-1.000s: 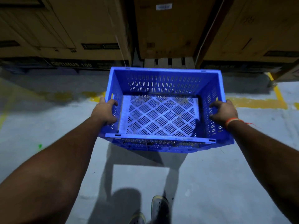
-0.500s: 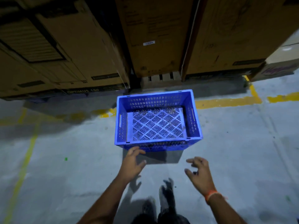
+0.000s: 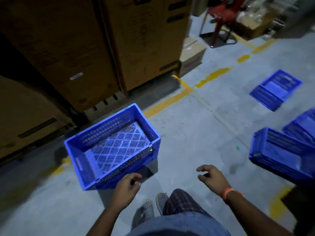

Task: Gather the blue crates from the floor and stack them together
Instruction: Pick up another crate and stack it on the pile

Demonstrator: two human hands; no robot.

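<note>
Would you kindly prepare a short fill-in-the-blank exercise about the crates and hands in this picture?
1. The nearest blue crate stands upright on the ____.
2. Neither the left hand nor the right hand holds a ____.
3. The orange wristband is on the ____ wrist.
4. The painted floor line beyond the nearest crate is ____ in colour.

Missing words: floor; crate; right; yellow
</note>
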